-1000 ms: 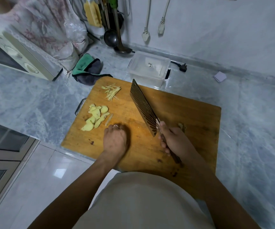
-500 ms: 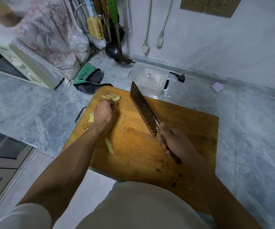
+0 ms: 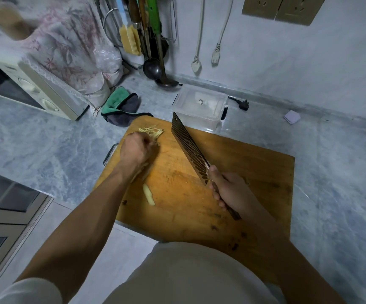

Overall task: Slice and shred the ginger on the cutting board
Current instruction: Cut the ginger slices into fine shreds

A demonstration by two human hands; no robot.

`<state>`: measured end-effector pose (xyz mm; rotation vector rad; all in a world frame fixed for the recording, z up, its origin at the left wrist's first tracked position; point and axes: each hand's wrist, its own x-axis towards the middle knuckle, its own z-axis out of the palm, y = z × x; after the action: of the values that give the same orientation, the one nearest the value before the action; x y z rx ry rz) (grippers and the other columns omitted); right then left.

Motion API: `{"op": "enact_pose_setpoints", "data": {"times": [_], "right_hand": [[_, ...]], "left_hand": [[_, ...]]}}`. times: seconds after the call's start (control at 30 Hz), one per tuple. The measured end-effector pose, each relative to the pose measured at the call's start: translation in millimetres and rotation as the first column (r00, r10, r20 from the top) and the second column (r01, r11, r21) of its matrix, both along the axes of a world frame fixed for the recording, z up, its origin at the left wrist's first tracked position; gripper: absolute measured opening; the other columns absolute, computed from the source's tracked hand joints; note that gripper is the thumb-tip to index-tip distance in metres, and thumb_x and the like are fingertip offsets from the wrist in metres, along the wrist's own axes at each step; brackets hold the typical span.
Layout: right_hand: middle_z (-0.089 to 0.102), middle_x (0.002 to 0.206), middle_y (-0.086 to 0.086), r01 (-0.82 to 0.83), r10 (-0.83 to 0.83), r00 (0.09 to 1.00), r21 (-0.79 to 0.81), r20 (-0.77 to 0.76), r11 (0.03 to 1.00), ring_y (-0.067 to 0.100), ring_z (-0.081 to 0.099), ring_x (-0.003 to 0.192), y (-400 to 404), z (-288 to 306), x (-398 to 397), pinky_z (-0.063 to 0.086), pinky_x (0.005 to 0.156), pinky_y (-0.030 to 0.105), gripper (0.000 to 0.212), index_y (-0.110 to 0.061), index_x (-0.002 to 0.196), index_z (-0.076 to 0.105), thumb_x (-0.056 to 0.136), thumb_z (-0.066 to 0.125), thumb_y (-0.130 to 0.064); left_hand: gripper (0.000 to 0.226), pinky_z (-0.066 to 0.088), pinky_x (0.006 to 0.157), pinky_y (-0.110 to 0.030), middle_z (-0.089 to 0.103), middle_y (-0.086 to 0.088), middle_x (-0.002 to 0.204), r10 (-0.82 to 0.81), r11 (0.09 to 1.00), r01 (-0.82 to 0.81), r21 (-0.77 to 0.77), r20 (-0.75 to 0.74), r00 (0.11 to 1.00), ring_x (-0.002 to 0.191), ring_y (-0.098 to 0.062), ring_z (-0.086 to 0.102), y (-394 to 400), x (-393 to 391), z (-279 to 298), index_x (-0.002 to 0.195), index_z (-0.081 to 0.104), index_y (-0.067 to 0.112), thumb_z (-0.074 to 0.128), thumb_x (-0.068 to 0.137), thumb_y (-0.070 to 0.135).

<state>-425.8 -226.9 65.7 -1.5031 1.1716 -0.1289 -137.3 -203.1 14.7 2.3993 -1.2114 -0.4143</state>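
Moved: left hand (image 3: 135, 148) now at shreds (image 3: 151, 131), board's (image 3: 254, 172) far-left corner, grip unclear | right hand (image 3: 232, 191) clamps knife (image 3: 188, 148) mid-board | done: some shreds | left: slice (image 3: 148, 194) near board's left edge

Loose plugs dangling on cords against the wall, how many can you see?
2: both hang side by side below the sockets, the left plug slightly lower than the right plug. A third, black plug lies on the counter instead.
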Motion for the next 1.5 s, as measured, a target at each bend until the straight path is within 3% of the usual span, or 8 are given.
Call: {"op": "enact_pose_setpoints", "data": {"times": [0.1, 0.23, 0.5, 0.63, 0.77, 1.13, 1.37, 1.5], "right_hand": [[0.055, 0.060, 0.003, 0.014, -0.014, 1.000, 0.009, 0.000, 1.000, 0.013, 0.049, 0.047, 3.9, 0.2, 0.6, 0.042, 0.043, 0.021, 0.058, -0.010, 0.080, 0.061, 0.103, 0.037, -0.057], [0.055, 0.059, 0.003, 0.008, -0.008, 1.000, 0.013, 0.013, 1.000, 0.014, 0.049, 0.047, 9.3, -2.5, 0.0, 0.043, 0.044, 0.024, 0.059, -0.009, 0.081, 0.061, 0.102, 0.037, -0.058], [0.056, 0.056, -0.001, -0.030, 0.030, 0.999, -0.013, -0.033, 0.999, 0.011, 0.051, 0.046, 24.2, -10.0, 5.9, 0.042, 0.043, 0.020, 0.061, -0.010, 0.078, 0.061, 0.101, 0.036, -0.061], [0.056, 0.057, 0.002, -0.034, 0.034, 0.999, -0.022, -0.014, 0.999, 0.012, 0.049, 0.045, 30.9, -9.2, 7.6, 0.040, 0.041, 0.019, 0.061, -0.008, 0.078, 0.062, 0.102, 0.038, -0.059], [0.055, 0.057, 0.003, -0.032, 0.032, 0.999, -0.028, 0.010, 0.999, 0.013, 0.048, 0.045, 34.6, -8.4, 6.6, 0.039, 0.041, 0.020, 0.059, -0.007, 0.078, 0.061, 0.103, 0.038, -0.057], [0.055, 0.057, 0.005, 0.005, -0.006, 1.000, 0.017, 0.026, 1.000, 0.018, 0.048, 0.047, 36.3, -10.6, 1.3, 0.041, 0.043, 0.025, 0.058, -0.009, 0.076, 0.060, 0.101, 0.040, -0.057], [0.056, 0.058, 0.005, -0.005, 0.004, 1.000, 0.028, 0.016, 1.000, 0.019, 0.050, 0.049, 41.8, -13.9, 10.2, 0.042, 0.044, 0.027, 0.058, -0.010, 0.076, 0.061, 0.102, 0.041, -0.058], [0.056, 0.058, 0.004, -0.039, 0.038, 0.999, 0.021, 0.013, 0.999, 0.020, 0.050, 0.050, 44.2, -16.1, 13.2, 0.043, 0.047, 0.030, 0.059, -0.011, 0.075, 0.060, 0.101, 0.039, -0.060]], "left_hand": [[0.011, 0.053, 0.069, -0.032, 0.072, -0.003, 0.088, 0.039, 0.995, -0.041, -0.096, -0.025, 0.999, 0.075, -0.019, 0.063, 18.8, -6.8, 5.6, 0.089, 0.071, 0.019, 0.062, 0.094, 0.024], [0.017, 0.041, 0.071, -0.013, 0.068, 0.007, 0.097, 0.023, 0.996, -0.031, -0.085, -0.100, 0.995, 0.082, -0.006, 0.057, 64.3, -29.2, 0.7, 0.100, 0.075, 0.017, 0.061, 0.094, 0.010], [0.026, 0.056, 0.077, -0.034, 0.073, -0.008, 0.106, 0.167, 0.986, -0.167, 0.000, -0.072, 0.983, 0.088, -0.028, 0.067, 111.3, -48.1, -40.1, 0.120, 0.069, 0.020, 0.056, 0.097, 0.022], [0.018, 0.050, 0.063, -0.031, 0.070, -0.007, 0.091, 0.256, 0.966, -0.254, 0.040, -0.044, 0.966, 0.073, -0.024, 0.061, 96.1, -56.7, -39.8, 0.106, 0.071, 0.023, 0.056, 0.099, 0.026], [0.015, 0.054, 0.069, -0.035, 0.071, -0.007, 0.087, 0.337, 0.941, -0.332, 0.060, -0.115, 0.934, 0.074, -0.025, 0.065, 85.5, -58.8, -37.9, 0.099, 0.072, 0.020, 0.059, 0.095, 0.015], [0.020, 0.051, 0.072, -0.035, 0.064, -0.008, 0.107, 0.161, 0.983, -0.161, -0.082, -0.004, 0.987, 0.087, -0.027, 0.061, 129.9, -46.7, -38.2, 0.106, 0.069, 0.016, 0.055, 0.098, 0.028], [0.029, 0.054, 0.065, -0.038, 0.062, -0.010, 0.098, 0.262, 0.965, -0.263, -0.006, 0.094, 0.960, 0.080, -0.031, 0.061, 160.7, -47.1, -46.9, 0.103, 0.069, 0.013, 0.057, 0.097, 0.038], [0.028, 0.054, 0.081, -0.040, 0.064, -0.007, 0.114, -0.017, 0.995, 0.028, -0.094, 0.117, 0.993, 0.102, -0.030, 0.058, 149.0, -44.2, -47.1, 0.120, 0.070, 0.017, 0.061, 0.093, 0.015]]}}
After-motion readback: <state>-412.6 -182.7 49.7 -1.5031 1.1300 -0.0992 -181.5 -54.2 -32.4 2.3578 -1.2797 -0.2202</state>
